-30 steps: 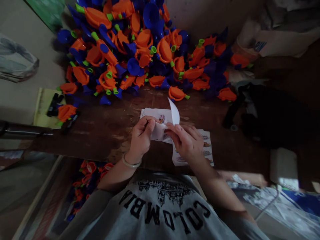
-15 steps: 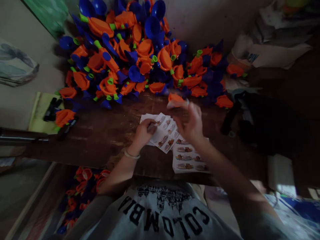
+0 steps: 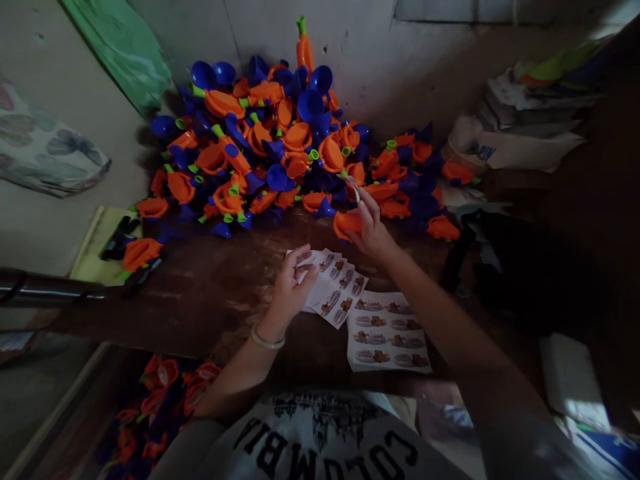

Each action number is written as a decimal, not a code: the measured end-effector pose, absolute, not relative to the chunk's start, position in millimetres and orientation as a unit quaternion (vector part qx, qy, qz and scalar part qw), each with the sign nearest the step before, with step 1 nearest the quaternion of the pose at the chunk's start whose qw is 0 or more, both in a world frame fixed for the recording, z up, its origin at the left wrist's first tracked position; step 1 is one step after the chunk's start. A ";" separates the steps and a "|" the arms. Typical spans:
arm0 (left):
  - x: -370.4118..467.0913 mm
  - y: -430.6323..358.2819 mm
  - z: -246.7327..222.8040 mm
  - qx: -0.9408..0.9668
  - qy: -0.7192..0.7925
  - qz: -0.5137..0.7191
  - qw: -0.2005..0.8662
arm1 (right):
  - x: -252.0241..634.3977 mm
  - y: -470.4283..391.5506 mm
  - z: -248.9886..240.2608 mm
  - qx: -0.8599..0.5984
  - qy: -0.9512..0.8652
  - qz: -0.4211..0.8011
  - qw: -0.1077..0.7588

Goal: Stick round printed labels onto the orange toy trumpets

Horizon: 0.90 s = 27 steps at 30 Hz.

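Note:
My left hand [image 3: 295,280] is over the fanned sticker sheets [image 3: 345,293], fingers apart with nothing in them. Up and to the right of it, my right hand [image 3: 371,223] pinches a thin, curled sticker [image 3: 353,188] at its fingertips. Right by its thumb is an orange toy horn part [image 3: 347,225]; I cannot tell whether the hand touches it. Another stack of sticker sheets [image 3: 390,340], printed with rows of oval pictures, lies below my right forearm.
A big heap of orange and blue toy horns [image 3: 270,153] fills the table's back against the wall. One orange toy [image 3: 143,255] lies by black items on a yellow pad [image 3: 87,250] at left. A dark bag [image 3: 520,267] sits at right. More toys [image 3: 155,407] are below the table edge.
My right hand's fingers now hold the sticker upright, where they were blurred before. My left hand has lifted off the sheets and its fingers have spread. The whole view has tilted upward.

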<state>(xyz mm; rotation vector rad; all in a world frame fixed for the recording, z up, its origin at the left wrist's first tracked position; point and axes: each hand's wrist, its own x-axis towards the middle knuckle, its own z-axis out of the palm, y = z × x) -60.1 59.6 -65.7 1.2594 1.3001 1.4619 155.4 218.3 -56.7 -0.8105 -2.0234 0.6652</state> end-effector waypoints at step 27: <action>-7.2 -5.1 -17.0 0.443 0.293 0.680 0.506 | 95.4 20.5 13.9 -0.374 -0.439 0.382 0.722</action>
